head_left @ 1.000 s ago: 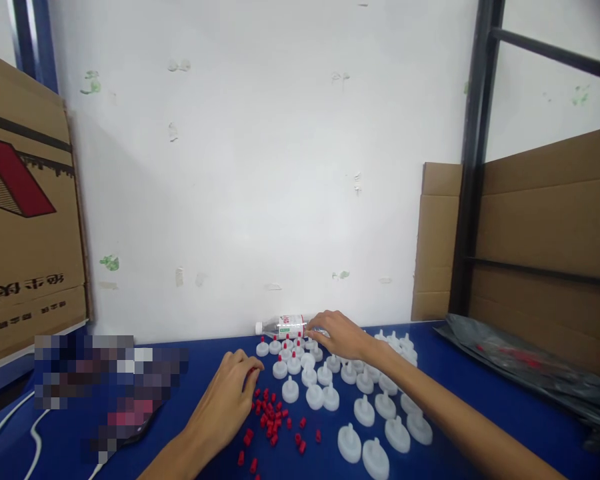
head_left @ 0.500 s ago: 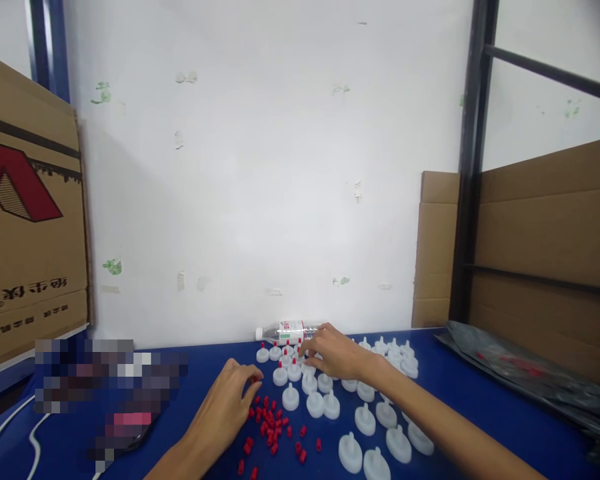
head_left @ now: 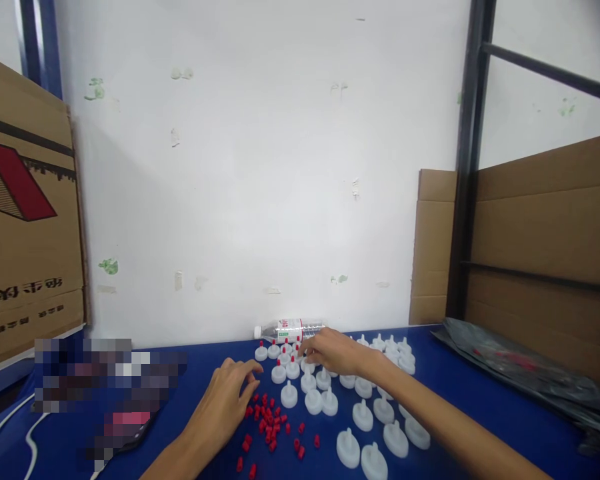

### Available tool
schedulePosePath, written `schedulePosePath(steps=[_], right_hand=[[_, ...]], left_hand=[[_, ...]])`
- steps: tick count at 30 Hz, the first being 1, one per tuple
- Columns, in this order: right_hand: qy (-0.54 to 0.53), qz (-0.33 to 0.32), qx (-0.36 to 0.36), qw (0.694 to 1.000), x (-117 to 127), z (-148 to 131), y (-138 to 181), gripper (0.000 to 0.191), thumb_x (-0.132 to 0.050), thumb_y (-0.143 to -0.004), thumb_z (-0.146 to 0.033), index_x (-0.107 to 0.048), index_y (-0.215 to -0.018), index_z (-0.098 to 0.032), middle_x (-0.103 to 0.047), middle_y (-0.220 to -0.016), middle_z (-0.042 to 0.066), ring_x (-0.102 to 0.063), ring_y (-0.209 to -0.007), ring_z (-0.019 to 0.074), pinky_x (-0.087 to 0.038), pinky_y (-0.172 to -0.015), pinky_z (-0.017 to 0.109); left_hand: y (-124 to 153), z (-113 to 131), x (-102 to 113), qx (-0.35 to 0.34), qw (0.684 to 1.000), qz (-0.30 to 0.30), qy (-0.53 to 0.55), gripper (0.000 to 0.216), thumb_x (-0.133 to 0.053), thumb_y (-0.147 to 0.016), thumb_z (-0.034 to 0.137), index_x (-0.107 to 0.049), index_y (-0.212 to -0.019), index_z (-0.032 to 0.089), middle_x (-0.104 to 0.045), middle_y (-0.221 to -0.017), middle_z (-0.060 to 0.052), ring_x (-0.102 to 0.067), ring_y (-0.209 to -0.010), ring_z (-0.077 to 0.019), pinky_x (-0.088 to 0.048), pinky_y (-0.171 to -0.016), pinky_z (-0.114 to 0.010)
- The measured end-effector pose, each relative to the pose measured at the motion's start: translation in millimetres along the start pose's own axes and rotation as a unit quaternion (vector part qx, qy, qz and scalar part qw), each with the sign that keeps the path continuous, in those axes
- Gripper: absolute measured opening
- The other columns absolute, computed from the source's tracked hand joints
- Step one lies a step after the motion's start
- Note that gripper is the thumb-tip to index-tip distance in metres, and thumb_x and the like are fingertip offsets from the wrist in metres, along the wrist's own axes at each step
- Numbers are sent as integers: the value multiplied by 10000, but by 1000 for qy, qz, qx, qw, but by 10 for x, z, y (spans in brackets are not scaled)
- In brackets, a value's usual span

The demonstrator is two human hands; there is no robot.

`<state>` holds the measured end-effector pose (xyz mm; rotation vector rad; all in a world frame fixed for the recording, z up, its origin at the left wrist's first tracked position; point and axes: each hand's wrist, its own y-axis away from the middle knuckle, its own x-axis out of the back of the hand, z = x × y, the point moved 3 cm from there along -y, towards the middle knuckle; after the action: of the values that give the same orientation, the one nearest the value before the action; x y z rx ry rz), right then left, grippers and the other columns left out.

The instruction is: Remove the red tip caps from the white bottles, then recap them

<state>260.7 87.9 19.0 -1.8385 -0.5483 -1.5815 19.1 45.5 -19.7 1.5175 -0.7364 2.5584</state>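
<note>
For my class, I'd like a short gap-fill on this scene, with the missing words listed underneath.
1. The loose caps on the blue table are coloured ____.
2. The clear bottle by the wall lies on its ____.
3. The hand nearest the loose caps is the person's ____ one.
4. The bottle top is coloured ____.

Missing words: red; side; left; white.

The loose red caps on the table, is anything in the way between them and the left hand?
No, nothing that I can see. The loose red caps lie on the blue table right by the left hand. The white tops stand farther right, not in between.
</note>
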Motion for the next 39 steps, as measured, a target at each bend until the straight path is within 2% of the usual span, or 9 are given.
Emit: schedulePosePath(steps=[11, 15, 21, 26, 28, 31, 34, 37, 39], right_hand=[[15, -18, 12, 1000, -123, 58, 2, 390, -535, -878, -14, -750, -1141, -205, -786, -1019, 58, -724, -904, 203, -494, -723, 247], [25, 17, 0, 1000, -63, 61, 4, 383, -499, -886, -16, -743, -1118, -201, -753, -1110, 85, -691, -1014, 236, -481, -799, 285], [18, 58, 8, 998, 25, -114, 37, 372, -322, -1066, -256, -632, -1265, -211, -730, -992, 82, -663, -920, 236, -455, -796, 325], [-6, 50, 17, 999, -23, -217, 30, 557, -279, -1082, -452, -707, -855, -177, -704, -785, 68, -642, -775, 225, -440, -790, 342], [-21, 67, 4, 998, 16, -208, 19, 578, -280, -1079, -480, -710, -843, -173, -710, -803, 77, -647, -802, 228, -439, -803, 343], [-49, 102, -22, 993, 129, -190, 5, 511, -384, -1038, -567, -723, -967, -192, -734, -942, 80, -660, -895, 228, -452, -809, 323], [-151, 127, -25, 980, 226, -233, -1, 407, -642, -893, -609, -701, -972, -214, -730, -945, 36, -670, -890, 203, -478, -753, 273], [-256, 119, 33, 959, 266, -389, 8, 294, -792, -805, -468, -670, -915, -223, -718, -950, -5, -661, -925, 185, -473, -796, 254], [-251, 96, 62, 961, 271, -522, 28, 226, -785, -825, -379, -645, -917, -228, -699, -932, -27, -639, -888, 165, -447, -780, 245]], left_hand=[[-8, -82, -57, 0, 1000, -23, -6, 261, -512, -913, 196, -697, -1075, 285, -714, -977, -23, -626, -1000, -251, -442, -895, -372], [-15, -56, -48, 5, 999, -37, -12, 255, -508, -904, 196, -709, -1041, 271, -718, -996, -32, -626, -1017, -257, -441, -899, -373], [-20, 9, -26, 9, 999, -48, -16, 278, -456, -956, 280, -684, -1113, 255, -717, -999, -42, -619, -1036, -262, -442, -907, -375], [18, 42, 32, 33, 999, -21, -12, 349, -371, -1002, 360, -638, -1187, 235, -685, -1027, -65, -612, -1030, -271, -434, -943, -417], [16, 58, 58, 35, 999, -13, -11, 348, -353, -1002, 345, -634, -1174, 231, -679, -1021, -68, -606, -1042, -274, -423, -956, -432], [2, 75, 91, 30, 1000, 9, 4, 355, -323, -1014, 356, -622, -1158, 231, -664, -1015, -70, -599, -1039, -272, -421, -952, -439], [11, 101, 101, 22, 999, 24, 24, 375, -295, -1033, 425, -592, -1175, 246, -640, -958, -55, -593, -987, -268, -435, -910, -436], [53, 168, 95, 0, 999, 22, 37, 377, -301, -1040, 492, -572, -1171, 264, -623, -946, -36, -578, -952, -258, -436, -884, -425], [87, 238, 95, -33, 999, 14, 40, 362, -334, -1037, 517, -571, -1152, 268, -622, -949, -27, -568, -934, -250, -431, -869, -409]])
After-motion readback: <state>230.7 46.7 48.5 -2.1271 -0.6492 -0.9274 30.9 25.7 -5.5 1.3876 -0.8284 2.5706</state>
